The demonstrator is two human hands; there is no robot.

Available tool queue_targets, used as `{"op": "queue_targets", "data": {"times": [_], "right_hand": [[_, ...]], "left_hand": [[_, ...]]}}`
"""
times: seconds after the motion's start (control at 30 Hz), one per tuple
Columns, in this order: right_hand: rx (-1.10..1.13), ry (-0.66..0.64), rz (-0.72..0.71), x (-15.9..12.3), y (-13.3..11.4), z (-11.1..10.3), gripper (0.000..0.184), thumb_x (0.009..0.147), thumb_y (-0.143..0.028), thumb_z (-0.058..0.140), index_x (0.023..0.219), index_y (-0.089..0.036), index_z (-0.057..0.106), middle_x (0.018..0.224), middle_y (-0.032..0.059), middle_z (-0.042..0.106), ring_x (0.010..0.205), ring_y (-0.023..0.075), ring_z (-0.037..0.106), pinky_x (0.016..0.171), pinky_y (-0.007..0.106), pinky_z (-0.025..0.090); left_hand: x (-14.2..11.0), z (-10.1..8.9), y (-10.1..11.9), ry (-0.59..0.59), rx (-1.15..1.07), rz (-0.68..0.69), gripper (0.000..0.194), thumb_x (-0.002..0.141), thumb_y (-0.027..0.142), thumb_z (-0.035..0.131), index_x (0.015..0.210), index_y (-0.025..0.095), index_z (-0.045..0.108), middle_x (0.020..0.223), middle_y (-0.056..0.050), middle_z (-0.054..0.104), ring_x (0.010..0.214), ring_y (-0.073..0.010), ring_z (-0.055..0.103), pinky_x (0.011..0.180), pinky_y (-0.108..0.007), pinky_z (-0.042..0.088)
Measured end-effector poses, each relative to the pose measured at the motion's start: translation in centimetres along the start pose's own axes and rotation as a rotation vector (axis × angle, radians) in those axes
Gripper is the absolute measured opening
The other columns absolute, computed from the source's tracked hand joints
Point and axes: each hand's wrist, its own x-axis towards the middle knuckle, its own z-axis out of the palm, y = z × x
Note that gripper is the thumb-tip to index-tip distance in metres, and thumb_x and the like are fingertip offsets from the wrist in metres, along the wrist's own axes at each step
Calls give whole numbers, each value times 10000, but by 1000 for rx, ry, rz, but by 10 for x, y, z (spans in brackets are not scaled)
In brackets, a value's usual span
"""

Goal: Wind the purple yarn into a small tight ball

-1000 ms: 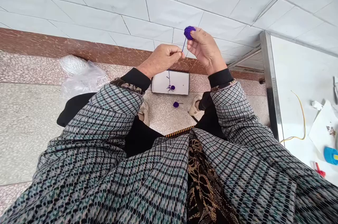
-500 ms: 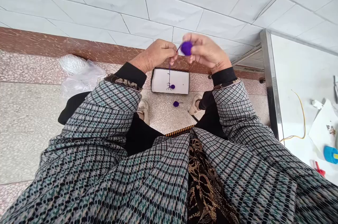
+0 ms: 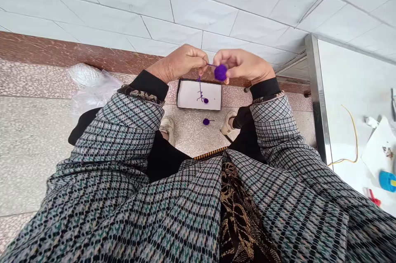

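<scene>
Between the fingers of my right hand is a small ball of purple yarn. A short taut length of yarn runs from it to my left hand, whose thumb and fingers pinch the strand. Below the left hand the yarn strand hangs down toward a shallow white box with dark edges on the floor. Inside the box are loose yarn loops and a smaller purple ball. Another purple yarn ball with a short tail lies on the floor in front of the box.
A clear plastic bag lies on the floor at left, by the tiled wall. My shoes flank the box. At right stands a white table with a metal edge, carrying a yellow cord, a blue object and a paper.
My right hand and its yarn ball have moved slightly down. The small ball and loose yarn in the box have shifted a little to the right. My left hand has barely moved.
</scene>
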Motion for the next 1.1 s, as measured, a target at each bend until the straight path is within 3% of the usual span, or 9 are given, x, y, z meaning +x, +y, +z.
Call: {"op": "queue_targets", "data": {"times": [0.13,0.3,0.43,0.57,0.73,0.83,0.93,1.0,1.1], "right_hand": [[180,416,-282,3,-9,-1,614,719,-546,980,1001,-284,501,1004,-15,666,687,123,610,541,214,544],[32,772,-176,28,-3,4,279,937,-176,786,1012,-284,540,982,-11,623,796,161,644,728,243,588],[-425,556,20,30,11,3,291,842,3,762,896,-234,602,887,-10,632,766,155,566,701,246,500],[-439,-43,194,9,10,-7,259,776,-19,873,887,-178,702,779,-30,650,717,128,556,632,209,439],[283,-187,-184,-11,12,-23,413,708,-217,1068,883,-174,696,830,-14,717,644,105,646,561,160,520],[1103,-156,-725,-13,10,-32,348,735,-46,1007,877,-215,738,729,-53,644,521,88,588,423,106,462],[2043,-255,-950,-23,-7,-45,659,793,237,746,1279,-198,840,1018,17,767,712,76,676,723,41,594],[2524,-527,-1092,-39,-24,-58,748,859,317,602,1454,-106,766,1167,74,807,981,70,748,1146,98,535],[3104,-1187,-1018,-69,-45,-82,689,871,332,408,1068,-232,752,941,1,746,1086,82,765,1181,222,584]], "left_hand": [[-1,4,3,-36,-32,1,295,938,168,771,658,183,676,687,-51,661,715,-195,702,833,-330,629],[-2,11,9,-134,-41,-4,320,925,208,808,633,170,680,679,-62,683,666,-180,681,819,-339,643],[-3,9,5,-131,-56,8,289,908,231,820,655,178,691,644,-59,648,682,-208,722,798,-344,644],[-4,3,-4,-91,-71,-18,309,906,289,839,671,183,670,622,-44,594,683,-219,722,783,-364,644],[-8,-6,-12,-119,-117,-42,319,845,377,855,674,201,651,588,-24,517,582,-171,585,762,-398,635],[-13,-11,-12,-83,-62,-127,327,845,391,794,654,210,600,624,-24,489,615,-179,581,835,-457,625],[-18,-17,-5,15,138,-284,259,858,393,697,692,214,610,659,-33,487,778,-230,658,906,-460,593],[-22,-24,5,66,382,-419,247,885,400,626,750,195,649,719,-44,545,950,-248,688,990,-424,566],[-35,-47,20,104,769,-618,361,961,406,549,986,112,756,1092,-115,762,1248,-321,664,1175,-414,508]]}}
